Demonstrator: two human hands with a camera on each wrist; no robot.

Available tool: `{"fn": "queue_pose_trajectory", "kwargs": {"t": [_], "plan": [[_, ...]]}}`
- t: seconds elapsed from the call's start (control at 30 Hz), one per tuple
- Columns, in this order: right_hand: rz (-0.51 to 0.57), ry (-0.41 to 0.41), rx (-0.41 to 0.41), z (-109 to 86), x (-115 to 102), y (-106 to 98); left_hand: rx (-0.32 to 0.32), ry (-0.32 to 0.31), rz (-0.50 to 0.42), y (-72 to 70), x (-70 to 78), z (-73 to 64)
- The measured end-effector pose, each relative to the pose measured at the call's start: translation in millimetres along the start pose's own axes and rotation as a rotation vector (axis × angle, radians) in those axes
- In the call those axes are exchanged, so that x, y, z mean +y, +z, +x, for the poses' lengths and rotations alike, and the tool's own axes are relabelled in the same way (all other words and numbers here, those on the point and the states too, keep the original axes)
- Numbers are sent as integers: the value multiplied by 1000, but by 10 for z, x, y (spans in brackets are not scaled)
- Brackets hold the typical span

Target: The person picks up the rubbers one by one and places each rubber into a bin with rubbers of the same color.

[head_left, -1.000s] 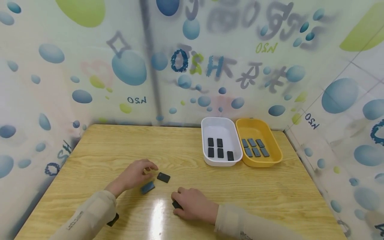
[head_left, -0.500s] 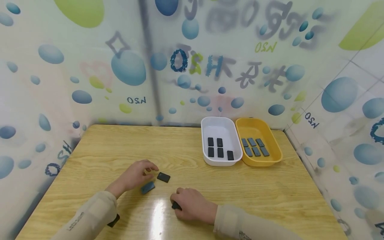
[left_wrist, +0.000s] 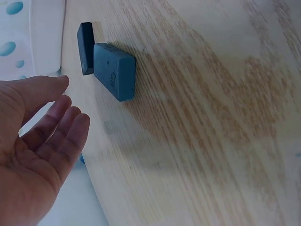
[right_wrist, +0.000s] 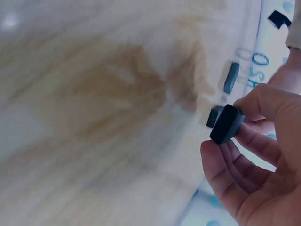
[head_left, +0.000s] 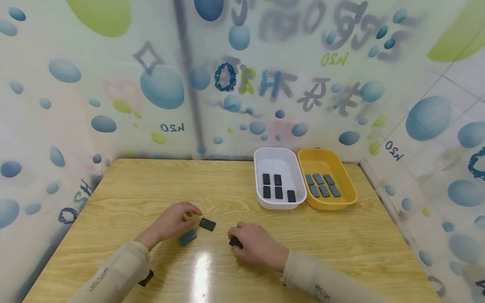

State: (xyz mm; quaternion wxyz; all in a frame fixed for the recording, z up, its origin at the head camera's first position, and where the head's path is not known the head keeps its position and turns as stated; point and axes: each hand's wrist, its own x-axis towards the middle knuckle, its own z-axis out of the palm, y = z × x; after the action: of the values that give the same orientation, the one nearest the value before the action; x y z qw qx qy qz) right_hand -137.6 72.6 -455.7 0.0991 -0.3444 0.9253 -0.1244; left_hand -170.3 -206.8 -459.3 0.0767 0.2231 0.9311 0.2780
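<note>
My right hand pinches a small black rectangular block between thumb and fingertips, over the middle of the table. In the head view my left hand is to the left, its fingers relaxed and bent with nothing between them. Just beyond its fingertips a second black block lies flat. A blue-grey block with rounded edges and a small mark lies close by, below the left hand's thumb in the head view. Partly hidden by the left sleeve is another black block.
At the back right of the wooden table stand two trays side by side. The white tray holds several black blocks in rows; the yellow tray holds several blue-grey ones. Patterned curtain-like walls enclose the table's back and sides.
My right hand has moved up and to the right in the head view, carrying the black block. The left hand stays nearly still beside the blocks on the table.
</note>
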Motion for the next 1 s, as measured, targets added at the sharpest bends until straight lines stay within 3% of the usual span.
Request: {"fn": "queue_pose_trajectory", "kwargs": {"t": [0.4,0.73,1.0], "plan": [[-17,47,120,-100,254,-282,-12,-5,-15,-5,40,32],[-102,39,321,-107,419,-584,-5,18,-8,21,25,36],[-72,180,357,-45,760,-875,-3,19,-14,20,66,34]]}}
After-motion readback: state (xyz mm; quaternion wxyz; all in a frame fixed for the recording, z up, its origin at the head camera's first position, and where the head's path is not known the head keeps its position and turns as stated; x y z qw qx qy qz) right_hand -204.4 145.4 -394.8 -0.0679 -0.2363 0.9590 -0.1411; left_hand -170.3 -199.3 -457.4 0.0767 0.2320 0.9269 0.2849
